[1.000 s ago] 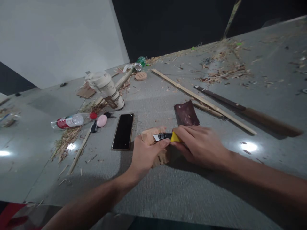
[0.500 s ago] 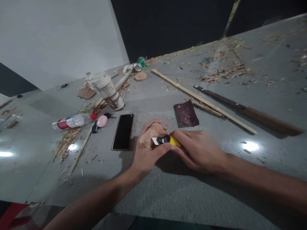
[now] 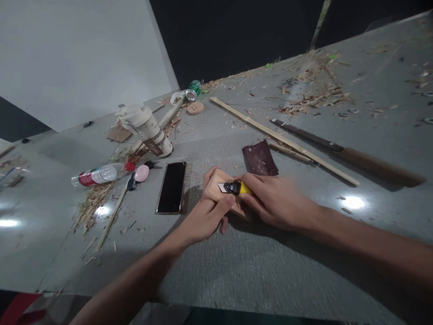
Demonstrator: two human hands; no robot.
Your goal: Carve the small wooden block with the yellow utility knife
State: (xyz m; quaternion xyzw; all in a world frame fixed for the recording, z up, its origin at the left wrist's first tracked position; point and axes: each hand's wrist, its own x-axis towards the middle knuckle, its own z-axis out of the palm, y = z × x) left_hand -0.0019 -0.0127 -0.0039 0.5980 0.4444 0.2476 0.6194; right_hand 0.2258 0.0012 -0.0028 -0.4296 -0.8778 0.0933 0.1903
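Observation:
My left hand [image 3: 209, 212] is closed round a pale block of wood [image 3: 214, 185], its thumb lying on top near the blade. The lower right end of the block shows below my right hand. In my right hand [image 3: 275, 198] is a yellow and black utility knife [image 3: 233, 187], its short blade out and pointing left over the wood's upper face. Whether the blade's edge touches the wood I cannot tell. Beyond my right hand lies a dark red sheet of sandpaper [image 3: 260, 157]. A phone [image 3: 172, 187] with a dark screen rests to the left of my left hand.
A long wooden strip [image 3: 280, 139] and a long wooden-handled blade [image 3: 348, 153] lie at right. At left are a white tumbler [image 3: 152, 131], a plastic bottle [image 3: 98, 174] and keys with a pink fob [image 3: 141, 173]. A green can [image 3: 194, 90] and wood shavings [image 3: 311, 99] lie farther back.
The block has been turned in my left hand, so a flatter face and its lower right end now show. My right hand and the knife have shifted slightly upward in the view.

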